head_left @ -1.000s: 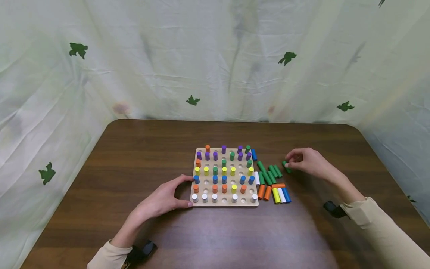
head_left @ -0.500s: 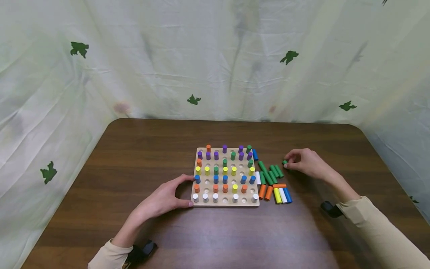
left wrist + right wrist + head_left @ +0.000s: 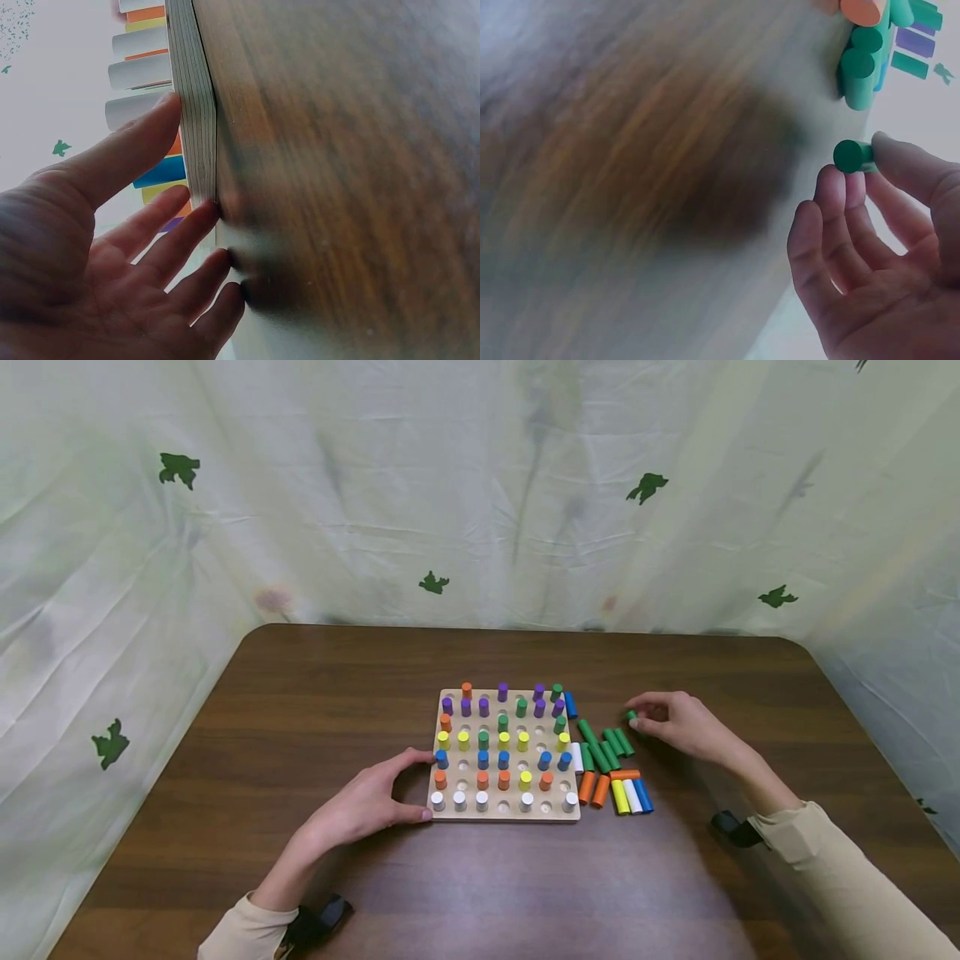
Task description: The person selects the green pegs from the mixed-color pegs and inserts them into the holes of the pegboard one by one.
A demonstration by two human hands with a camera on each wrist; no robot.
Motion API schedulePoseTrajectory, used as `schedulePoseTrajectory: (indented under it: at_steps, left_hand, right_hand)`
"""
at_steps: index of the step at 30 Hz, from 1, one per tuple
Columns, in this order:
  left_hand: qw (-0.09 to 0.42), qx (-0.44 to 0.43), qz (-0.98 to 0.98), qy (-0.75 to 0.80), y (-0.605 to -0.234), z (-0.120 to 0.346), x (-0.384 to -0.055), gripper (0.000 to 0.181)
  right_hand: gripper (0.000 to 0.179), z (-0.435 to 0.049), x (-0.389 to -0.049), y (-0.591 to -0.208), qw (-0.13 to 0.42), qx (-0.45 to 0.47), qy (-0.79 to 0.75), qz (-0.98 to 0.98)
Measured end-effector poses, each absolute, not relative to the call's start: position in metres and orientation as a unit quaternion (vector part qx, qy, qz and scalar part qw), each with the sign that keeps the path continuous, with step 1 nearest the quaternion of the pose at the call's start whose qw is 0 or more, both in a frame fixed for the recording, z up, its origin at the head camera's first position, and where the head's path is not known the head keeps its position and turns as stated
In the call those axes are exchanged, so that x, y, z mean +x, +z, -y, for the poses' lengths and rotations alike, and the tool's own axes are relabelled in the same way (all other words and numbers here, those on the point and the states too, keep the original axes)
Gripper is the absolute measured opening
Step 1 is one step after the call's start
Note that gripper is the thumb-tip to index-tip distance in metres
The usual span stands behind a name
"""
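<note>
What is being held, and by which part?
The right hand pinches a green cylindrical peg by its side, one end exposed; the left hand touches the edge of a beige wooden pegboard.

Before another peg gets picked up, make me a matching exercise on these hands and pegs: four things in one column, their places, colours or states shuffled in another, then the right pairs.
Things
1. Left hand
2. Right hand
3. Peg row nearest the person
4. Loose yellow peg

Places, colours, states
A. All white
B. Pinching a green peg
C. Lying beside a loose white peg
D. Touching the pegboard

Right pairs: 1-D, 2-B, 3-A, 4-C
</note>
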State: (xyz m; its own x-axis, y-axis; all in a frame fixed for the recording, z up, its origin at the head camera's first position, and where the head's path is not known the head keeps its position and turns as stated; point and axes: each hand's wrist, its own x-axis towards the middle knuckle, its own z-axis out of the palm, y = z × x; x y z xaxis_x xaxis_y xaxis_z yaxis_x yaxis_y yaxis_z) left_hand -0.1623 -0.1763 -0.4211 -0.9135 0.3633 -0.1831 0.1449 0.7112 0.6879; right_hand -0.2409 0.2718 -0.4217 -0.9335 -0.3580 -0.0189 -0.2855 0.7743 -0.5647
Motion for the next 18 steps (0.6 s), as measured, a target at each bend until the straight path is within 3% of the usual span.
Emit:
schedulePoseTrajectory:
  at_steps: [18]
  left_hand:
    - [0.155, 0.138, -0.913, 0.352, -0.422, 0.177, -0.163, 0.068]
  right_hand:
    - [0.025, -0.26, -0.239, -0.415, 0.027, -0.169, -0.321, -0.931]
